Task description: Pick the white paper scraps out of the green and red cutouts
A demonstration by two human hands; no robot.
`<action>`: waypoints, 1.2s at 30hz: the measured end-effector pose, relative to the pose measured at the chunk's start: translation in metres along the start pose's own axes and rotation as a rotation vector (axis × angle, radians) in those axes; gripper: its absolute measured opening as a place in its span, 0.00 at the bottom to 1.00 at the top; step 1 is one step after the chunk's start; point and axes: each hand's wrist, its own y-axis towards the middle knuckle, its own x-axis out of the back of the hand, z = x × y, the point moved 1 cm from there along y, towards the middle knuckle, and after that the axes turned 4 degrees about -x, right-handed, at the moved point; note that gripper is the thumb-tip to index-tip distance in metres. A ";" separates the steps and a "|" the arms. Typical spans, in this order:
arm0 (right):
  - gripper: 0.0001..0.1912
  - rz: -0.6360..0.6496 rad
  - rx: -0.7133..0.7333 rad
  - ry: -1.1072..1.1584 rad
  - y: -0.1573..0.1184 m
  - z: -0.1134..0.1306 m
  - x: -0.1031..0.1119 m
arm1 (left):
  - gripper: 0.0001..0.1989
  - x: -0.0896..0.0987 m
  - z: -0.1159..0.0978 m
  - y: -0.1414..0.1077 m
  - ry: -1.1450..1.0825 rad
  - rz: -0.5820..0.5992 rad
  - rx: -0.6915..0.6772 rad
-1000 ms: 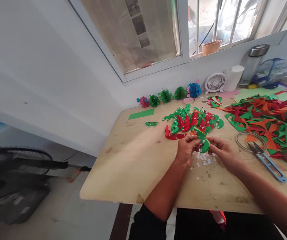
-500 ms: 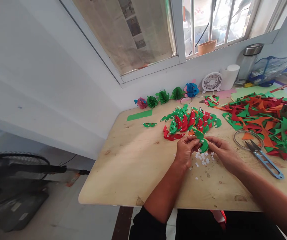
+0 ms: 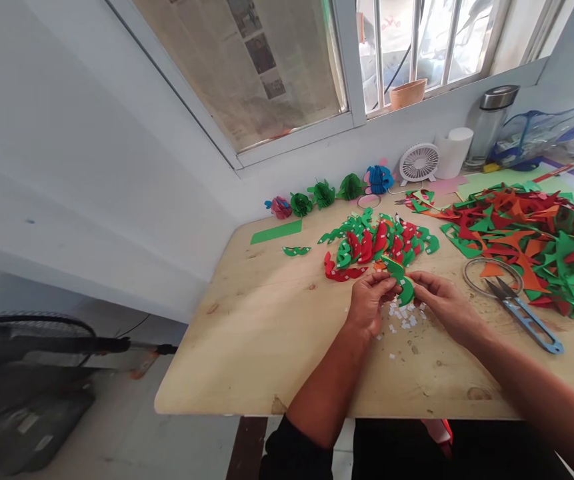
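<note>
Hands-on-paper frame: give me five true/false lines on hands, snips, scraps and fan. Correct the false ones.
1. The bare left hand holds a curved green paper piece. True.
2. The bare right hand grips the blue-handled metal snips. False: it is at the green paper piece's right edge; the snips lie on the pale wooden table.
3. Small white paper bits lie scattered on the table near the hands. True.
4. The small round white fan stands left of the blue pleated-paper figure. False: it stands to the figure's right.
5. The heap of mixed red, orange and green paper scraps includes green pieces. True.
</note>
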 end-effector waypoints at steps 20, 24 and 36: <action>0.27 0.011 -0.001 -0.022 -0.001 0.004 -0.002 | 0.15 0.000 0.001 0.000 0.000 -0.012 0.006; 0.27 0.017 -0.012 -0.005 -0.001 0.005 -0.002 | 0.14 0.000 0.003 0.000 -0.001 -0.022 -0.007; 0.25 0.011 -0.022 0.010 -0.001 0.001 -0.001 | 0.14 -0.001 0.004 0.000 0.027 -0.055 -0.026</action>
